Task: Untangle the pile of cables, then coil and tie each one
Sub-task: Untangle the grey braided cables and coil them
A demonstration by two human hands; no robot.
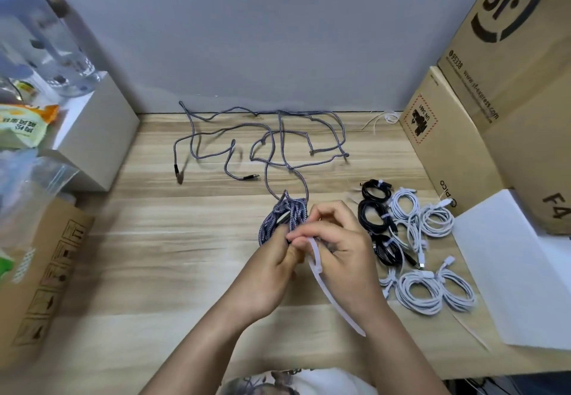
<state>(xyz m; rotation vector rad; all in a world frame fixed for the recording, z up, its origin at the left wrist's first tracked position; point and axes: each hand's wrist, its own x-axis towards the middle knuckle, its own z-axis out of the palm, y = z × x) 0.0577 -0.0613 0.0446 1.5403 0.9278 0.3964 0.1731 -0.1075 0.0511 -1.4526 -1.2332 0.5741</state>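
I see my left hand [272,266] with its fingers curled tight round the coiled grey cable [279,218], low in the middle of the desk [154,255]. My right hand [335,241] pinches a white zip tie [321,274] with bent fingers, right at the coil. The rest of the grey cable [268,135] lies loose near the wall. Tied black cables [375,215] and white cables [426,289] sit to the right.
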